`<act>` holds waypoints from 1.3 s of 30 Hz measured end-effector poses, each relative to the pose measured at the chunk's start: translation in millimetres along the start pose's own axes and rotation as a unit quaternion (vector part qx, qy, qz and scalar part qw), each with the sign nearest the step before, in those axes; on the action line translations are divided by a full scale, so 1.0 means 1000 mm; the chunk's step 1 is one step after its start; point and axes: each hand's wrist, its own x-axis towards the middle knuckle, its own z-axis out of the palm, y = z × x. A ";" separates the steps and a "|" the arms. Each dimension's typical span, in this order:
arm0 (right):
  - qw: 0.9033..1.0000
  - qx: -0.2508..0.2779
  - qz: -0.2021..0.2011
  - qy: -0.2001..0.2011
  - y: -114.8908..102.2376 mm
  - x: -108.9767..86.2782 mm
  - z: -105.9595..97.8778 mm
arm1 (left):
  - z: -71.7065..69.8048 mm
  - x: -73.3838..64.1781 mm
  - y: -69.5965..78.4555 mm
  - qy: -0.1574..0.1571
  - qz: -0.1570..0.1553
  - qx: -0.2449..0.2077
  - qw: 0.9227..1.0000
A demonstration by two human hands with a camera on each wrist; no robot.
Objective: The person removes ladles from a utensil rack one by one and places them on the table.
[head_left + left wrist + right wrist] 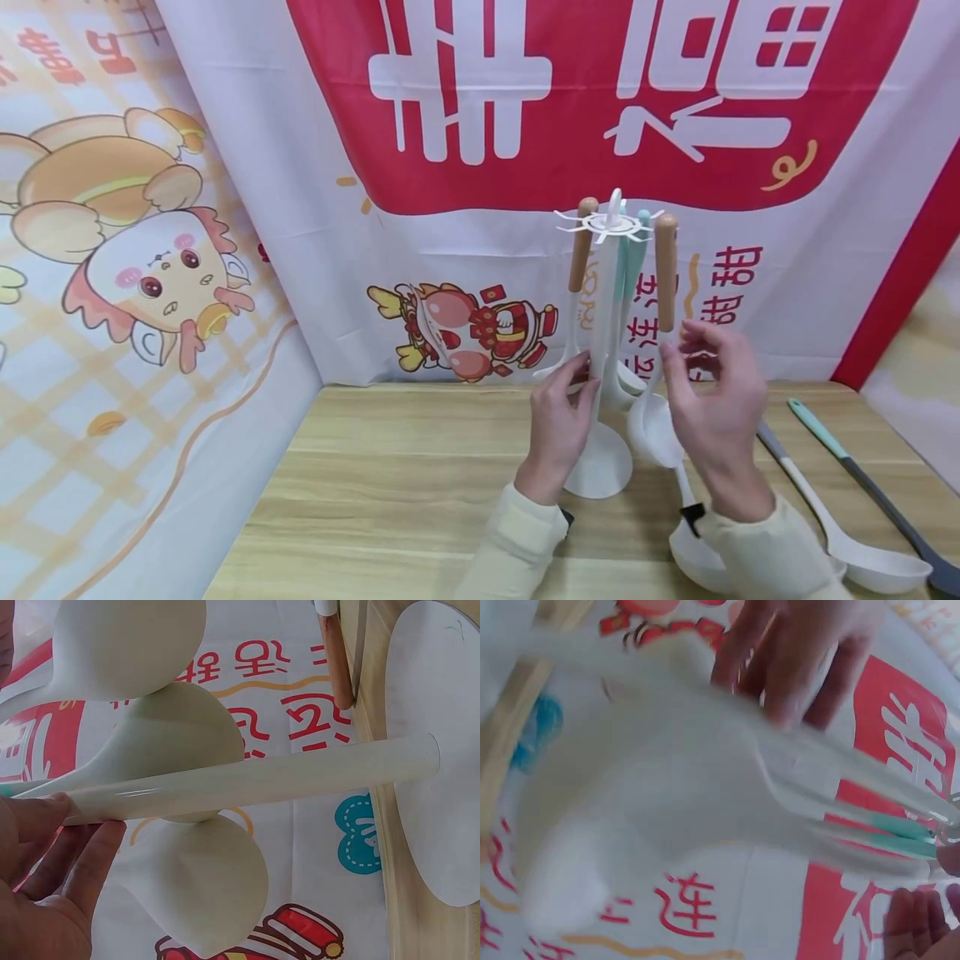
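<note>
A white rack [604,317] stands upright on the counter [390,467], its round base flat and its hooks spread at the top. The left hand [561,408] grips the rack's pole, thumb on one side and fingers on the other, apparently to steady it, since a tall, thin pole loaded on one side could tip or turn.

Just right of the rack, the right hand [716,392] is at the ladle [666,283], beside the shaft below its wooden handle. That low place leaves the handle's end free near the rack's hooks. The right wrist view is blurred, so I cannot tell whether these fingers pinch the shaft or have let it go, nor whether a hook bears the ladle's weight.

Behind the rack hang green-handled utensils [633,258], and at its left a wooden-handled one [581,258]; handles up and heads down, probably because the hooks catch the handle ends.

Right of the rack, a white ladle [697,554] lies partly under the right sleeve [768,542]. Farther right lie a grey-handled ladle [813,500] and a green-handled tool [862,471], both with handles pointing away from the person.
</note>
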 end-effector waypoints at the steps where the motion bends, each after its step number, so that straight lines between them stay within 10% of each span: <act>1: 1.000 0.014 0.001 0.015 -0.002 -0.006 0.004 | -0.001 0.000 0.000 0.001 0.001 0.000 1.000; 7: 0.997 0.059 0.029 0.040 -0.010 -0.036 0.030 | 0.001 0.000 0.000 0.009 0.002 0.006 1.000; 18: 0.992 -0.048 0.118 -0.001 0.001 -0.060 0.061 | 0.003 0.000 -0.012 0.009 0.075 0.012 0.997; 30: 0.989 -0.067 0.129 -0.022 0.011 -0.065 0.084 | -0.042 0.032 -0.019 0.142 0.053 -0.014 0.988; 39: 0.989 -0.061 0.135 -0.020 0.011 -0.065 0.083 | -0.063 0.106 0.019 0.007 0.004 -0.069 0.998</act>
